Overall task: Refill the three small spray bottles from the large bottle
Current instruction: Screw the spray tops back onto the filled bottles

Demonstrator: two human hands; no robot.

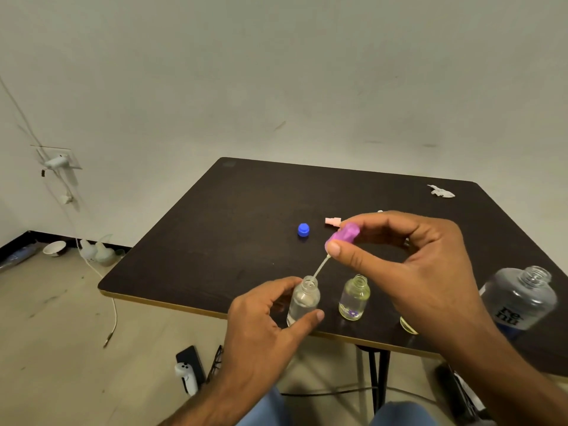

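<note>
- Nearest the camera, the left hand (270,318) curls thumb and fingers round a small clear bottle (303,301) standing upright near the table's (233,210) front edge; it looks partly filled.
- Just above, the right hand (408,259) pinches a purple spray cap (344,236) between thumb and fingertips, its thin dip tube (321,267) slanting down so the tip sits at the bottle's open mouth.
- The step in hand appears to be recapping this bottle, so the next move calls for straightening the tube, feeding it down the neck, then seating and twisting the cap.
- Beside it stands a second small bottle (354,298), open and uncapped; a third (408,326) is mostly hidden behind the right wrist.
- At the right, the large bottle (519,298) stands open.
- Further back lie a blue cap (303,230) and a pink spray cap (333,222), then a crumpled white scrap (441,191).
</note>
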